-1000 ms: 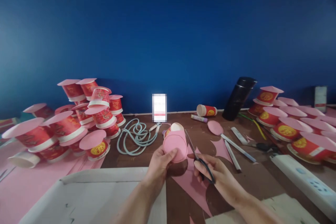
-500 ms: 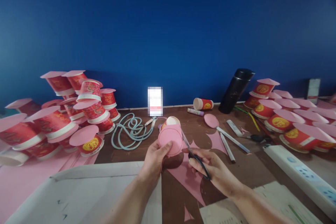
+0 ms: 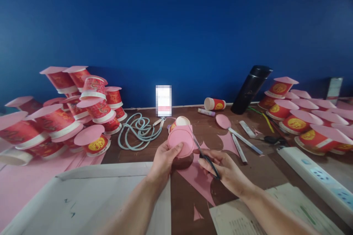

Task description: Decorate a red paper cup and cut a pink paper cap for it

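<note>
My left hand grips a piece of pink paper with a drawn circle on it, thumb on top and fingers beneath. In my right hand is a pair of scissors with black handles, its blades alongside the paper's right edge. Whether the blades touch the paper I cannot tell. Just behind the paper lies a red paper cup, partly covered by it. Pink paper scraps lie on the brown table under my hands.
Red cups with pink discs are stacked at left, and more cups stand at right. A coiled cord, black bottle, markers, power strip and white sheet surround the work area.
The view has tilted slightly, so most things sit a little higher in the picture. Both hands keep their holds; the scissors stay at the paper's right side.
</note>
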### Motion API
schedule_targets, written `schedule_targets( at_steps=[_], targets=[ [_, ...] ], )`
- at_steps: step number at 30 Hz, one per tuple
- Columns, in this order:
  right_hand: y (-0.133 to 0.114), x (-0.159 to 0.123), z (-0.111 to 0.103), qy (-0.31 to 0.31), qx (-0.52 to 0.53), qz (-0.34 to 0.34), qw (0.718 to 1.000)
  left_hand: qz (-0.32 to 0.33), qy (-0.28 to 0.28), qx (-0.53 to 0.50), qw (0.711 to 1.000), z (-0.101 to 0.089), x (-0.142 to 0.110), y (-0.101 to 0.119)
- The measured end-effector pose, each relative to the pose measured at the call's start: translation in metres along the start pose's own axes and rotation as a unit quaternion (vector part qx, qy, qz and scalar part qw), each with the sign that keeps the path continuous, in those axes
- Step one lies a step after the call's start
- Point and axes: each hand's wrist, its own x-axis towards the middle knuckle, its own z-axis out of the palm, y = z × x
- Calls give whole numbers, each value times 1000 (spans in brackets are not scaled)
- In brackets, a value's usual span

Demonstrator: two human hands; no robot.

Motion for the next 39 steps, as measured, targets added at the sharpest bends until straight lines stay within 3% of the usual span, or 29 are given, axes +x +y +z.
schedule_targets(
  at_steps=[23, 39],
  targets=[
    [-4, 2, 0, 24, -44, 9, 999, -14, -34, -1, 999, 3, -5, 0],
    [-9, 1, 1, 47, -100, 22, 994, -16, -27, 1, 1000, 2, -4, 1]
  ],
)
